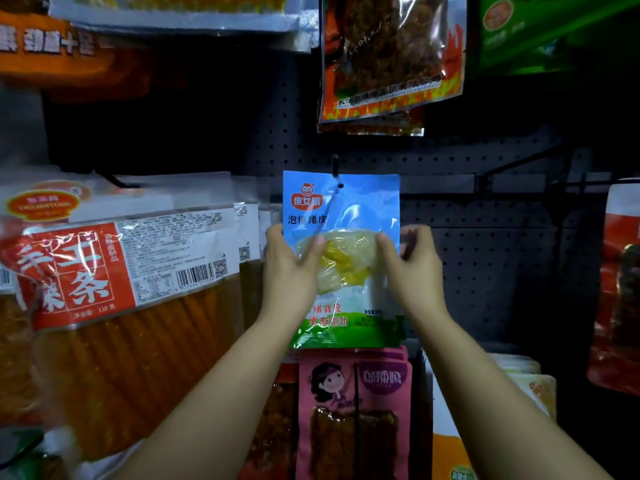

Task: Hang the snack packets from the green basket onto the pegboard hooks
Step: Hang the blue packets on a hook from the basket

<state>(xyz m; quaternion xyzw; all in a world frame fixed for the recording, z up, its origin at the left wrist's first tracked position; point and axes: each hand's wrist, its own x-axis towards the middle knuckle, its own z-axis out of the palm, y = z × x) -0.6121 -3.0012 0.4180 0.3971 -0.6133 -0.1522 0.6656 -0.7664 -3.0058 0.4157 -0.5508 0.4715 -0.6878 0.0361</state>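
Reaching up from the bottom of the frame, left hand (289,271) and right hand (412,268) pinching the side edges of the blue snack packet (341,261) at mid-frame, thumbs lying across its clear window. Holding it between both hands, just above a pink packet (356,410). Threading its top hole over the hook (336,168) on the dark pegboard (485,237) behind, apparently seated. Judging this packet nearly hung; green basket not showing, so remaining count unknown.

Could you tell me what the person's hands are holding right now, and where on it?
Both hands grip the blue packet at mid-height: left hand on its left edge, right hand on its right.
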